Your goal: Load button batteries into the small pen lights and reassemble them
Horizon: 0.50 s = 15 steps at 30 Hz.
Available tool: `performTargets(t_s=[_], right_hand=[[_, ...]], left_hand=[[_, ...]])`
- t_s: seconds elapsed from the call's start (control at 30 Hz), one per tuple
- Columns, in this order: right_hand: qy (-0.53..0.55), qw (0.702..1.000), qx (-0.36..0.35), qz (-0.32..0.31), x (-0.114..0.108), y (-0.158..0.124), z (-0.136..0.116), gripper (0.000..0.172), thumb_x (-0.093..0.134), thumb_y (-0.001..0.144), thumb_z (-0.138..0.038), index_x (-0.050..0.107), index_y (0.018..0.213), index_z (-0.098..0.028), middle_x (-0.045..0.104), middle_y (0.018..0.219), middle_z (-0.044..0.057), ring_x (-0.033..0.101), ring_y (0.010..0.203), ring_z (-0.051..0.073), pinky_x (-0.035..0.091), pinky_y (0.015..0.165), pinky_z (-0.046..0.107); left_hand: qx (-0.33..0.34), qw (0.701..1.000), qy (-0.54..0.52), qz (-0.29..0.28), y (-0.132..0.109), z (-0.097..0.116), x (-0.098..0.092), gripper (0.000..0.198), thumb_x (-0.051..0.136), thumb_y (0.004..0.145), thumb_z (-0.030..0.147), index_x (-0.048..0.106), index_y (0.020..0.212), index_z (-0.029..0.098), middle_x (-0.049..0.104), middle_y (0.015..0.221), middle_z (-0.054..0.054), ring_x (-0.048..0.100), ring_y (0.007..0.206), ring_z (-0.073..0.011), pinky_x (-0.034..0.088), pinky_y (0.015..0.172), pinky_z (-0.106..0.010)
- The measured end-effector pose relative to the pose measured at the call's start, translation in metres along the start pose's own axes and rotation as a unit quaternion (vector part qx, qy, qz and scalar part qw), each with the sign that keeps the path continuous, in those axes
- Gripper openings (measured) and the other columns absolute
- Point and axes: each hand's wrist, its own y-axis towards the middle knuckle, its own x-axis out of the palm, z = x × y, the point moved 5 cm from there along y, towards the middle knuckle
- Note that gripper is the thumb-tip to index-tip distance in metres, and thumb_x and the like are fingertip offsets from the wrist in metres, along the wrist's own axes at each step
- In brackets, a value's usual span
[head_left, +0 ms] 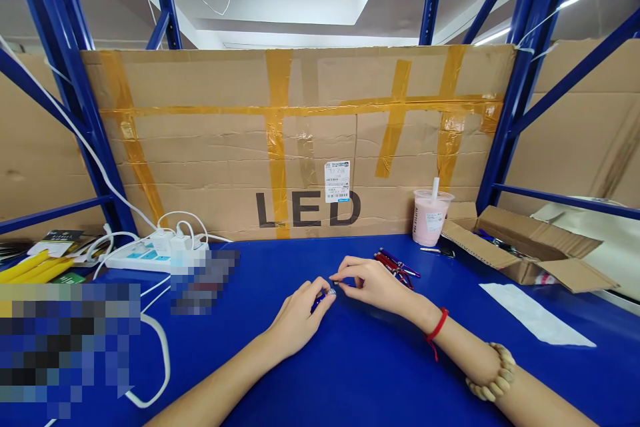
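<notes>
Over the middle of the blue tabletop, my two hands almost meet at the fingertips. My left hand is closed, pinching a small blue piece with a shiny silver end; most of it is hidden by the fingers. My right hand pinches a tiny dark, metallic-looking part between thumb and forefinger, too small to make out. Just behind the right hand lies a small bunch of dark red and blue pens.
Toward the back right stand a pink drink cup with a straw and an open cardboard box. A white paper strip lies before the box. To the left are a power strip and white cables. A cardboard panel closes off the back.
</notes>
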Motion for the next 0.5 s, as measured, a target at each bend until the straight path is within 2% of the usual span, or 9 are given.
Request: performTargets(t_s=[0.27,0.5], right_hand=[[0.048,0.999,0.012,0.002,0.001,-0.001,-0.004,0.023,0.052,0.078,-0.019,0.069,0.092,-0.021,0.057,0.085,0.001,0.042,0.05,0.001,0.037,0.051,0.014],[0.11,0.993,0.031,0.016,0.003,0.001,-0.011,0.037,0.053,0.073,-0.017,0.06,0.109,-0.019,0.058,0.085,0.001,0.041,0.047,0.0,0.039,0.049,0.013]], left_hand=[[0.002,1.0,-0.008,0.004,-0.001,0.001,-0.001,0.021,0.033,0.092,0.039,0.047,0.092,0.024,0.056,0.09,0.0,0.054,0.085,-0.0167,0.04,0.076,-0.029],[0.027,1.0,0.006,-0.006,-0.001,0.004,-0.001,0.017,0.035,0.092,0.037,0.045,0.092,0.023,0.059,0.092,0.0,0.056,0.087,-0.0175,0.041,0.075,-0.028]])
